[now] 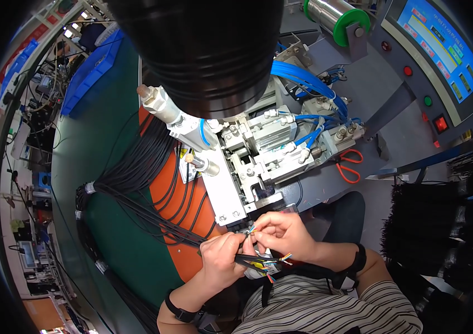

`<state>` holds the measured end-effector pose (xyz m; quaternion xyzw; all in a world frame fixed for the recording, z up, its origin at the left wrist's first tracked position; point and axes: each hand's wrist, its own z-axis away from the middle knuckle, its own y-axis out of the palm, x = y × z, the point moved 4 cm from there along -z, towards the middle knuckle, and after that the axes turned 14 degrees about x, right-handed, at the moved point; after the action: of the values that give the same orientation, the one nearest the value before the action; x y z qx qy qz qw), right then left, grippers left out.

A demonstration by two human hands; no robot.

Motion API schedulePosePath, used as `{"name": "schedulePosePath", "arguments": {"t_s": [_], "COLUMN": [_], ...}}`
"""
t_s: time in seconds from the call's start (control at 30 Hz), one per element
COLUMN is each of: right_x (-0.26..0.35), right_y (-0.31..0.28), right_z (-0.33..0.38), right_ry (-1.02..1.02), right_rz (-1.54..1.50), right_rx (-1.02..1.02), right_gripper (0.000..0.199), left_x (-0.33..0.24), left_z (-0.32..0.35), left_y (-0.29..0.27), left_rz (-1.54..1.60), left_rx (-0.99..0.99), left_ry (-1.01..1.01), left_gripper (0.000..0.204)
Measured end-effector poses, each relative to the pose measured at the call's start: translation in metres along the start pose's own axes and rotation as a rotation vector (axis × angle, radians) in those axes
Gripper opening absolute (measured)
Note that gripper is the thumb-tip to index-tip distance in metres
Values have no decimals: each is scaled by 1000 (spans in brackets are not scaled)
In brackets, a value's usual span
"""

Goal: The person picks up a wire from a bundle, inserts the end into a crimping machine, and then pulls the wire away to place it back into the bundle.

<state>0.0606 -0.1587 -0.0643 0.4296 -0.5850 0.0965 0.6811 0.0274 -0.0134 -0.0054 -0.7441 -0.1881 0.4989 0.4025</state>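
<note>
Close in front of my body, my left hand [222, 257] is closed around several black cables [256, 259]. Their stripped ends fan out toward my right, showing thin coloured wires [286, 256]. My right hand [283, 238] pinches the coloured wires [252, 229] of one cable end, its fingertips almost meeting those of my left hand. Just beyond both hands stands a metal fixture [228, 200] with pneumatic cylinders and blue air hoses [303, 75].
A thick bundle of black cables [130, 172] lies over the green table [114, 245] and an orange board [178, 195]. Red-handled scissors [349, 166] rest right of the fixture. A black cylinder [197, 50] hangs overhead. A solder spool [334, 16] and screen [442, 47] stand at far right.
</note>
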Motion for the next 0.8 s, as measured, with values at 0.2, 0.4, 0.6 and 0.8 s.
{"name": "schedulePosePath", "arguments": {"t_s": [0.2,0.4,0.6,0.8], "right_x": [7,12,11,10], "right_y": [2,0,-5,-8], "right_z": [-4,-6,-1,-4], "right_ry": [-142,-162,40,112], "right_rz": [97,168,58,52], "right_rx": [50,64,55,115], "right_gripper": [15,17,16,17], "left_x": [6,10,6,2], "left_z": [-1,-3,-2,-3], "left_y": [2,2,4,1], "left_rz": [139,269,99,45], "left_rx": [-16,8,7,1], "left_ry": [-1,-40,-19,-34], "left_gripper": [12,9,9,8]}}
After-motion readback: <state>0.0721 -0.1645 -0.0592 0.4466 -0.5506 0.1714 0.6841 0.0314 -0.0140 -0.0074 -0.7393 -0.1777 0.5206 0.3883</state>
